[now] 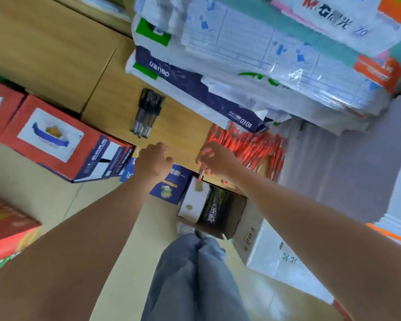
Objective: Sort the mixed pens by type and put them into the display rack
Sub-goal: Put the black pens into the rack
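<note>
I see the right hand point(214, 158) pinching a slim red plastic pen point(203, 175) beside the loose heap of red pens point(248, 147) — singling it out, I judge. The left hand point(153, 161) is curled, its palm hidden — I cannot tell what it holds; the bundle of black pens point(147, 113) lies apart, kept by type.

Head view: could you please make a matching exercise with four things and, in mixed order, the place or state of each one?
1 black pens
2 red pens
3 right hand
4 red box

A holds a pen
B big pile, far right on the cardboard
C left of the black pens
D small bundle beside the paper packs

Pairs: 1-D, 2-B, 3-A, 4-C
</note>
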Demonstrator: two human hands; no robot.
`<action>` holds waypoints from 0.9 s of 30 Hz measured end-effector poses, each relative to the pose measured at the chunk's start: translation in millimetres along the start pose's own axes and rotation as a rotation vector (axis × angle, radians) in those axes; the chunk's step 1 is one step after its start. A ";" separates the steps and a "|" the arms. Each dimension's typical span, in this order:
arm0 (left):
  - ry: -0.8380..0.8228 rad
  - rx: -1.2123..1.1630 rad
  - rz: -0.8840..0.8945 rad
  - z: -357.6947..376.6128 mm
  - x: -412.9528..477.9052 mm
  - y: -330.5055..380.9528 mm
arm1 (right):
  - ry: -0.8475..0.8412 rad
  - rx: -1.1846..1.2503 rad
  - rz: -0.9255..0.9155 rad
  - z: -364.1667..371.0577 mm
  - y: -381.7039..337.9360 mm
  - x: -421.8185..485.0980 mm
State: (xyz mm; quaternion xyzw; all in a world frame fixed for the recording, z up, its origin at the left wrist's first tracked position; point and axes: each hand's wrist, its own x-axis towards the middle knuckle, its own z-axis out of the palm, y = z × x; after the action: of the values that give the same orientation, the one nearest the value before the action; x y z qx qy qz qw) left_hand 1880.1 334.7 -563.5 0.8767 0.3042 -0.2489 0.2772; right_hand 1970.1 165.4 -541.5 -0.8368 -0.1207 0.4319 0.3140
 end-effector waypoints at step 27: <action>0.173 0.053 0.105 -51.3 163.6 -104.0 | 0.298 -0.138 0.289 112.4 -102.8 214.5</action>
State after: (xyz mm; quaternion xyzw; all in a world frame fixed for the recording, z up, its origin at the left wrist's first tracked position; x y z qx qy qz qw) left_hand 1937.1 500.9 -660.3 0.9166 0.2740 -0.1655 0.2395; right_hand 2015.6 393.7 -663.9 -0.9196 0.0191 0.3346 0.2049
